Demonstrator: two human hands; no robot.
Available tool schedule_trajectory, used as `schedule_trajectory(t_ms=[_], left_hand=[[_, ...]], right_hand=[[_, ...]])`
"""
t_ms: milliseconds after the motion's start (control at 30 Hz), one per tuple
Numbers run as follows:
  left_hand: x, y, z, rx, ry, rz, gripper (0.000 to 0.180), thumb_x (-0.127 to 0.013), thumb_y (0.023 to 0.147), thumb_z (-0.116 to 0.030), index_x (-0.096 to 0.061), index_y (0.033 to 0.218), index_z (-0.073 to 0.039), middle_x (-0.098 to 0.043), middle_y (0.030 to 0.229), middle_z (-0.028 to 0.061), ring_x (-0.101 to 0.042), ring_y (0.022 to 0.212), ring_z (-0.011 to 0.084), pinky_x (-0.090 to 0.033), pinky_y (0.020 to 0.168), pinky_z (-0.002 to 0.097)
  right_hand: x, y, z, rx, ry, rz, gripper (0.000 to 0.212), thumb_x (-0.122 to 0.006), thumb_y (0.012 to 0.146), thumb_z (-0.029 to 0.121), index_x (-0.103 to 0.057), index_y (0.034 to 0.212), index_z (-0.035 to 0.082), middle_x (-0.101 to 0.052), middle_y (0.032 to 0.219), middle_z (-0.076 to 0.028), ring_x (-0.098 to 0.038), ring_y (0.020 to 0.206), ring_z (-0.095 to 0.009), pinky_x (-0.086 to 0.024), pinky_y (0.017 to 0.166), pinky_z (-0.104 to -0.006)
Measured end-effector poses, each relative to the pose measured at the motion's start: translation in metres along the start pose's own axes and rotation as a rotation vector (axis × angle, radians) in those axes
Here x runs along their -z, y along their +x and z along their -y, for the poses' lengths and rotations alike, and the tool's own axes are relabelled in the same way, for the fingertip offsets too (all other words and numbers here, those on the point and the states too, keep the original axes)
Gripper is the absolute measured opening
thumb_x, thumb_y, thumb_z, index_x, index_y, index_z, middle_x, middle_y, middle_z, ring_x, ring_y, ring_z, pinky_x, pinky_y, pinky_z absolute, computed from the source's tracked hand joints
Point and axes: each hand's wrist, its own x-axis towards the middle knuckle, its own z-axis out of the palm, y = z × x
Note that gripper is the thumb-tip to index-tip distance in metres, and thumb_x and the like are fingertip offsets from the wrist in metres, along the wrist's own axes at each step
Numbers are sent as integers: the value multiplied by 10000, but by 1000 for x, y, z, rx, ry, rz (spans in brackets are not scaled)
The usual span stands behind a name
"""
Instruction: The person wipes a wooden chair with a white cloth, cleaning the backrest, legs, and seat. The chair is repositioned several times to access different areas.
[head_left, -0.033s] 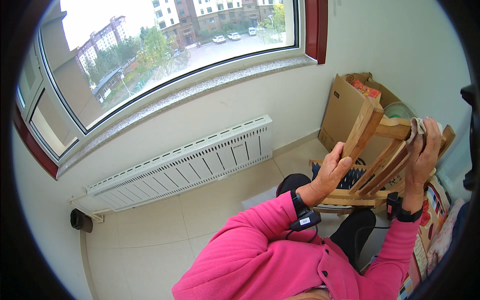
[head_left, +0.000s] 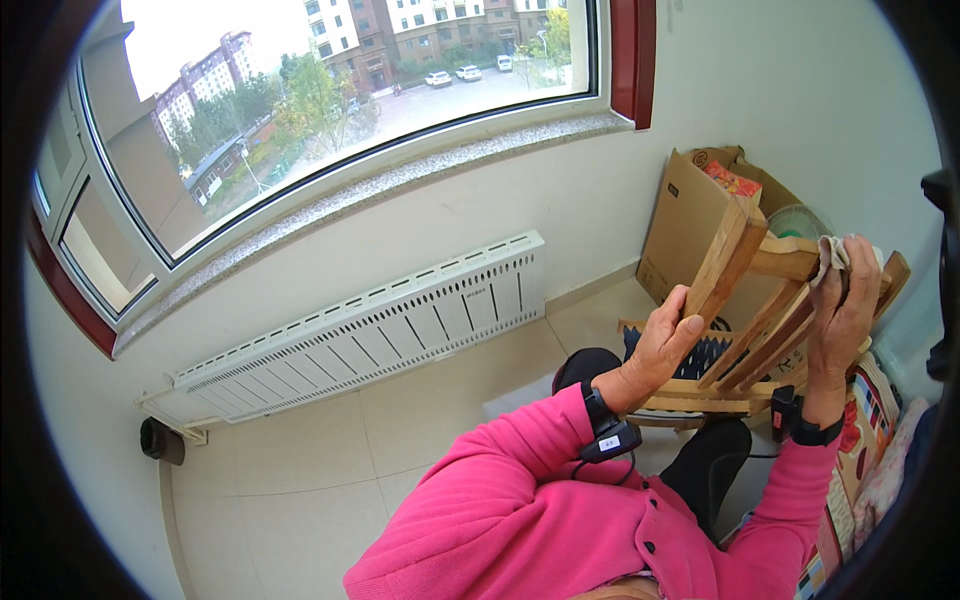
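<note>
Wooden chair frame (head_left: 760,330), of pale brown slats and square rails with a smooth sanded grain, is being held tilted in the air above a tiled floor (head_left: 330,450), in front of a plain white wall. Radiator (head_left: 370,330), long, white, with rows of narrow slots, is running along the wall below a speckled stone window sill (head_left: 380,190). Cardboard box (head_left: 700,220), brown and open-topped, is standing in the corner just behind the frame. Left hand (head_left: 665,345), emerging from a pink knitted sleeve, is gripping one thick upright rail, fingers wrapped round it. Right hand (head_left: 845,300) is pressing a small crumpled off-white cloth (head_left: 832,255) against a crossbar, fingers curled over both.
</note>
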Motion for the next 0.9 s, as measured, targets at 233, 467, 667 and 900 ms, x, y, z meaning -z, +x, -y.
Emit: schedule_trajectory(t_ms=[233,467,667,900], left_hand=[[3,0,1,-14,77,19,568,-561,939,-534,-486,1109,2,-465,812,69,-424,768,143,-405,679,304],[3,-7,5,28,59,54,617,-567,915,-571,-472,1117,4,-467,797,66,-433,746,136,-400,650,303],[13,-2,8,27,-73,199,624,-546,919,-591,-470,1118,-3,-471,820,20,-422,757,115,-383,644,277],[33,17,4,239,-226,503,878,-675,778,-695,-471,1274,1,-521,1088,32,-463,1009,124,-407,875,283]], right_hand=[[7,15,25,102,86,13,268,-583,960,190,-606,1192,57,-599,1216,-153,-570,1120,-345,-434,979,-413],[9,20,36,113,182,81,210,-583,922,136,-619,1108,45,-622,1139,-155,-592,1052,-343,-446,937,-411],[12,20,35,149,213,67,198,-567,928,144,-613,1097,51,-621,1131,-170,-588,1029,-353,-427,945,-420],[12,16,32,139,228,102,203,-534,927,90,-585,1115,34,-594,1174,-202,-562,1050,-384,-413,964,-459]])
